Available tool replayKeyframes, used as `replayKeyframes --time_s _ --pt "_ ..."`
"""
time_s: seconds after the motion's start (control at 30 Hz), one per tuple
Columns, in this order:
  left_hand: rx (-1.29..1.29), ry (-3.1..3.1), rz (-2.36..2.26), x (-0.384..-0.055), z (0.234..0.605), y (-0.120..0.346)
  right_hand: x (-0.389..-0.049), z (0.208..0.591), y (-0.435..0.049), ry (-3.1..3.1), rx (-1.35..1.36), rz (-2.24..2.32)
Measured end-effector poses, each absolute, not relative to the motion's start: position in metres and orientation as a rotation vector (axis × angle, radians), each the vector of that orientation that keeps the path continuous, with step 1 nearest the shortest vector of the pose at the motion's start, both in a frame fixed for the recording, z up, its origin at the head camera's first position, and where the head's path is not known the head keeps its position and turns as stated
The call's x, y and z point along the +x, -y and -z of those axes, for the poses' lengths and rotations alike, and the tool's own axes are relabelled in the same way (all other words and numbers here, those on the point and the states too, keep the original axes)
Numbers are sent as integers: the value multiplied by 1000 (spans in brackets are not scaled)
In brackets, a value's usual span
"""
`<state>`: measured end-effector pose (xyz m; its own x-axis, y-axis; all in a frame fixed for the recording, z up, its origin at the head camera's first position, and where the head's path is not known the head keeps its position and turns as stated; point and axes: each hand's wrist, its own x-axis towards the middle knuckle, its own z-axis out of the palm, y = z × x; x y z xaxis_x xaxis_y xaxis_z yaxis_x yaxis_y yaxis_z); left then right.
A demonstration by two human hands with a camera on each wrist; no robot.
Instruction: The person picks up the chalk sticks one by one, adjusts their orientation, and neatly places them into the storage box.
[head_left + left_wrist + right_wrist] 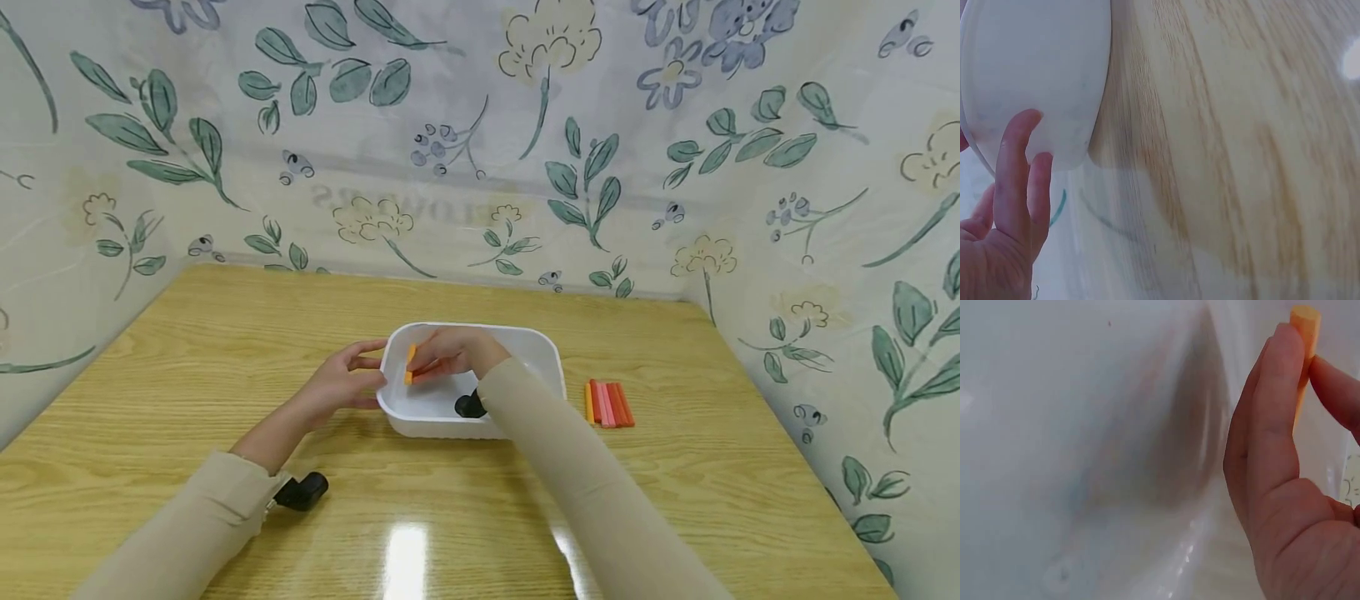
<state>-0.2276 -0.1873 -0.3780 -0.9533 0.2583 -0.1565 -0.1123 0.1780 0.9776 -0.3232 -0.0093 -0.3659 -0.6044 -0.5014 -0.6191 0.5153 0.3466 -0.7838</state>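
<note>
A white plastic tub [442, 427] stands on the wooden table, faint coloured smudges on its inner surface in the right wrist view. Inside it, near the left end, my right hand [453, 350] pinches an orange chalk stick [1305, 325] between thumb and fingers, and the stick stands roughly upright. My left hand [341, 385] rests with spread, slightly bent fingers against the tub's left end; its fingertips [1032, 119] touch the outer wall in the left wrist view. Right of the tub lies a row of several chalk sticks [611, 404], yellow-orange, pink and red, side by side.
The wooden table [322, 308] runs back to a hanging cloth [480, 225] printed with leaves and flowers, which also encloses both sides. A black wrist camera [302, 492] sits on the left wrist, and another black camera [470, 406] shows at the right wrist over the tub.
</note>
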Motion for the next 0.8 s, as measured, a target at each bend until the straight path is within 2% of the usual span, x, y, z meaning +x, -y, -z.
replayKeyframes --time_s 0.4,0.8 --pt "121 -2177 -1855 -225 376 184 -321 368 13 -1756 44 1377" --pt "95 -2187 -1842 -228 379 185 -327 350 1 -1896 -6 1338"
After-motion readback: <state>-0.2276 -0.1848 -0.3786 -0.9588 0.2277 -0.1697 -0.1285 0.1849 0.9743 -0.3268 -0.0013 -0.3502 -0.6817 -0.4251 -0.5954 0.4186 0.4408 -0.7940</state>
